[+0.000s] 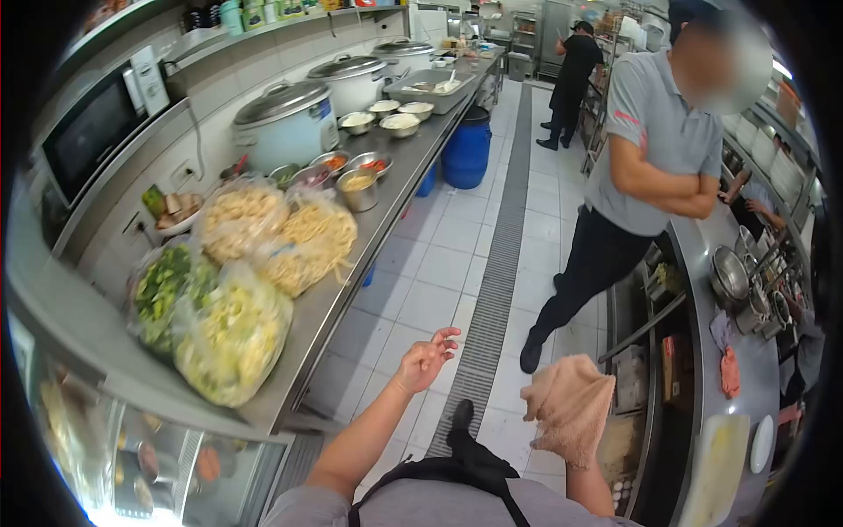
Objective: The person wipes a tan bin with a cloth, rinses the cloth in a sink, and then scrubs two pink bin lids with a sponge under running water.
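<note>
My left hand (425,360) is held out over the tiled floor, empty, with its fingers loosely curled and apart. A peach-coloured cloth (571,400) covers my right hand (580,452), which grips it in front of my body; most of the fingers are hidden beneath the fabric. Nearest my left hand, though apart from it, is the steel counter (320,303). On that counter lie a clear bag of cut cabbage (233,334), a bag of green vegetables (171,294) and a bag of noodles (307,241).
A person with crossed arms (659,167) stands at the right, beside the other counter (746,386). Farther back is a person in black (575,79). Large rice cookers (285,127) line the left wall. Under that counter stands a blue barrel (467,149). A drain grate (500,263) runs along the aisle.
</note>
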